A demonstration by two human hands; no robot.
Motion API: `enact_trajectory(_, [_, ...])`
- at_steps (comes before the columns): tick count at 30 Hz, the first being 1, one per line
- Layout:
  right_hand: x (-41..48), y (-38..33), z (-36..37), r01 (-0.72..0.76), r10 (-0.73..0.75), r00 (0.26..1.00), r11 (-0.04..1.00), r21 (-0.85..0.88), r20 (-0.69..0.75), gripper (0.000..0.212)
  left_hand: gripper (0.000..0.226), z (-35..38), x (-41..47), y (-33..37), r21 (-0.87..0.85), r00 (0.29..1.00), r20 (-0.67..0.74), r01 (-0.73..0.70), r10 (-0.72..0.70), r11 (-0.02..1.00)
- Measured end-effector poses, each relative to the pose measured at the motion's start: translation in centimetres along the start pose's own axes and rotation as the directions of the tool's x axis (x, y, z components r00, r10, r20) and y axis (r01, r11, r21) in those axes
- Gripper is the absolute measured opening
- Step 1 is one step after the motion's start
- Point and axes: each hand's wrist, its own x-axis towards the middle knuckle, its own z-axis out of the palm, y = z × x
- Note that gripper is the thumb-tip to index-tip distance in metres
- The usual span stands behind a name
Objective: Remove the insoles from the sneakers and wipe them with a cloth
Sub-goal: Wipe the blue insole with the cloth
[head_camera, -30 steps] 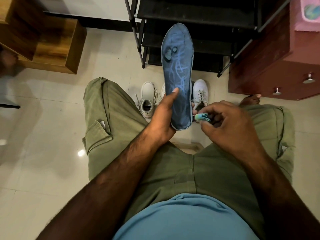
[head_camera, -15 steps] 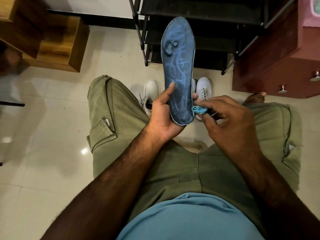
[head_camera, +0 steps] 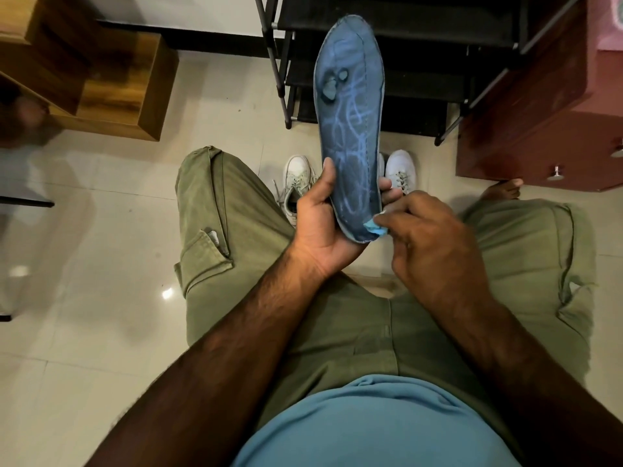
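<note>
A blue insole [head_camera: 350, 123] with pale swirls and worn patches near its toe stands upright in front of me. My left hand [head_camera: 320, 224] grips its heel end, thumb on the left edge and fingers behind. My right hand [head_camera: 428, 237] pinches a small light-blue cloth [head_camera: 374, 228] against the insole's lower right edge. Two white sneakers sit on the floor between my knees: the left sneaker [head_camera: 296, 183] and the right sneaker [head_camera: 401, 171], both partly hidden by the insole and my hands.
A black metal shoe rack [head_camera: 421, 55] stands just behind the sneakers. A reddish-brown cabinet [head_camera: 539, 123] with knobs is at the right, wooden boxes [head_camera: 111, 85] at the left. My bare foot [head_camera: 502, 188] rests near the cabinet. Glossy floor tiles [head_camera: 84, 247] spread left.
My right hand with the cloth has moved from beside the insole onto its lower right edge. My left hand has shifted its grip slightly at the heel.
</note>
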Motion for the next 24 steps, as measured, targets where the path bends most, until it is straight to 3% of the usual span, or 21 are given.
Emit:
enact_trajectory(4, [-1.0, -1.5, 0.5, 0.14, -0.145, 0.985, 0.989, 0.058, 0.093, 0.029, 0.074, -0.4, 0.2, -0.2, 0.028, 1.0, -0.011, -0.012, 0.013, 1.0])
enact_trajectory(8, [0.0, -0.3, 0.4, -0.018, 0.019, 1.0, 0.999, 0.049, -0.016, 0.033, 0.07, -0.2, 0.1, 0.0, -0.012, 1.0, 0.016, -0.019, 0.019, 1.0])
enact_trajectory(13, [-1.0, -1.8, 0.6, 0.128, -0.132, 0.989, 0.989, 0.069, 0.06, 0.03, 0.071, -0.1, -0.1, -0.1, -0.011, 0.999, 0.011, -0.051, 0.051, 0.999])
enact_trajectory(17, [0.0, -0.7, 0.5, -0.03, 0.032, 0.999, 0.998, 0.054, -0.032, 0.032, 0.068, -0.2, 0.1, 0.1, -0.035, 0.998, 0.016, -0.061, 0.061, 0.998])
enact_trajectory(21, [-1.2, -1.9, 0.9, 0.123, -0.127, 0.991, 0.989, 0.087, 0.037, 0.027, 0.069, -0.4, 0.2, -0.2, -0.007, 0.998, 0.005, -0.07, 0.07, 0.998])
enact_trajectory(24, [-0.3, -0.4, 0.8, 0.001, 0.003, 0.999, 0.996, 0.09, -0.042, 0.031, 0.067, -0.4, 0.2, -0.1, 0.013, 0.998, 0.029, -0.056, 0.055, 0.998])
